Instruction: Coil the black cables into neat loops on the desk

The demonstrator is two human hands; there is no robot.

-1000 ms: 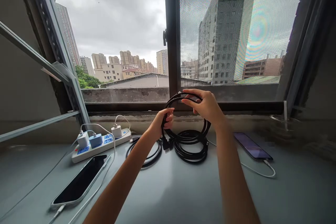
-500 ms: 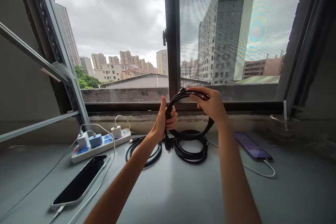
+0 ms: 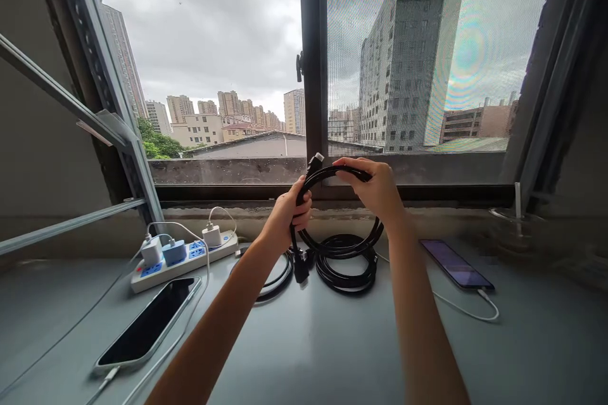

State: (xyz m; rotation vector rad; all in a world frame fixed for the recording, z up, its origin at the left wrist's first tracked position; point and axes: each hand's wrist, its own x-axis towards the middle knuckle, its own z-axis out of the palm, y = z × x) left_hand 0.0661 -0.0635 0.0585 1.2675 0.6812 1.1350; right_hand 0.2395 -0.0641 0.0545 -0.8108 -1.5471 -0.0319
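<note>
Between my two hands a black video cable (image 3: 327, 172) is held up in a coil of several loops. My left hand (image 3: 287, 212) is closed round the coil's left side, thumb on top. One plug (image 3: 314, 163) with a silvery tip sticks up above that hand; another plug (image 3: 301, 271) hangs below it. At the coil's upper right, the fingers and thumb of my right hand (image 3: 373, 186) pinch the loops. Behind and below, a second black coiled cable (image 3: 346, 288) lies on the table, and a third coil (image 3: 280, 291) lies left of it, partly behind my left forearm.
A white power strip (image 3: 190, 259) with chargers stands on the table's left. A phone (image 3: 147, 326) on a white cord lies before it. Another phone (image 3: 456, 264), also plugged in, lies at right, near a clear cup with a straw (image 3: 515, 221). Behind is a window ledge.
My left hand has shifted slightly left and its thumb has come down onto the coil. The upper plug now stands up higher, and the lower plug hangs a little lower. My right hand has moved slightly left.
</note>
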